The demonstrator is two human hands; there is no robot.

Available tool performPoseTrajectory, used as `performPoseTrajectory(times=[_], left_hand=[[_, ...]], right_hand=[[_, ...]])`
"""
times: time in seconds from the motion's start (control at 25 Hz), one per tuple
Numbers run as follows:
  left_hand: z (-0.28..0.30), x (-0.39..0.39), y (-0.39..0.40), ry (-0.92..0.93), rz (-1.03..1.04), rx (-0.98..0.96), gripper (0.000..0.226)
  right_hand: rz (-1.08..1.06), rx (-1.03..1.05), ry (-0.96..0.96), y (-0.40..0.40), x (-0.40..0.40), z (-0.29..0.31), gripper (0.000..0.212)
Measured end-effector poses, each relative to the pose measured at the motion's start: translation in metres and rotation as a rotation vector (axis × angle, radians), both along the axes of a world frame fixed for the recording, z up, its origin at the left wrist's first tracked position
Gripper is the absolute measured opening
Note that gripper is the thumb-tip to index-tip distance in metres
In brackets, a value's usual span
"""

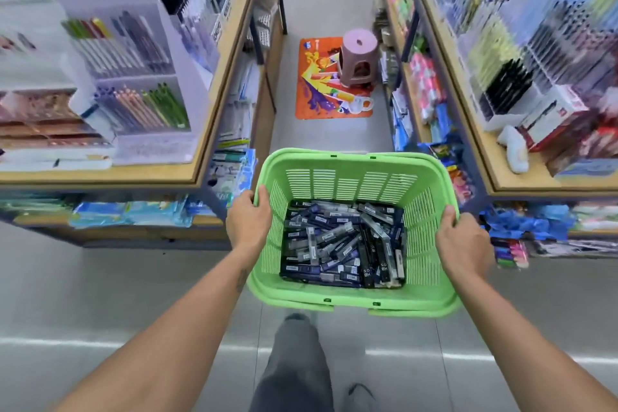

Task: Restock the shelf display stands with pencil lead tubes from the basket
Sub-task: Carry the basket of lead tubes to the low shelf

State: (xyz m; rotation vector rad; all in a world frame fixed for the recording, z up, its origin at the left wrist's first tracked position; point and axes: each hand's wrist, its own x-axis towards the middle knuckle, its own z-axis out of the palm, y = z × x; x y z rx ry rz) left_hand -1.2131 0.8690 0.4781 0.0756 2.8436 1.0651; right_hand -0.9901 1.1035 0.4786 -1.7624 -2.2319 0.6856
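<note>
— two bare forearms come up from the bottom edge. what do they carry?

— one green basket point(351, 291), held over the grey floor point(100, 294). left hand point(249, 224) grips the left rim, fingers curled over its edge; right hand point(463, 244) grips the right rim, thumb on top.

— and inside it?

— pencil lead tubes point(341, 241), dozens, too many to count. they lie flat in a loose heap on the bottom, long axes pointing every which way, many diagonal. slim dark blue and black tubes, some clear grey, with small white labels.

— around it?

— two shelf units, one each side of the aisle, with pen display stands point(133, 77) on the left. one pink stool point(359, 57) stands on one orange mat point(334, 80) ahead.
</note>
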Motion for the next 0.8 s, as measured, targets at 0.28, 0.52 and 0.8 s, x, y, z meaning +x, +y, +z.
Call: performPoseTrajectory(times=[0.28,0.52,0.8], left_hand=[[-0.003,-0.192,0.114,-0.015,-0.061,0.005,0.046],[-0.007,-0.333,0.224,0.030,-0.036,-0.029,0.053],[-0.012,-0.459,0.358,0.025,0.047,-0.021,0.050]], right_hand=[[-0.078,-0.033,0.039,0.099,-0.183,0.005,0.061],[-0.091,-0.028,0.032,0.211,-0.320,-0.002,0.060],[0.023,-0.004,0.042,0.366,-0.471,-0.001,0.062]])
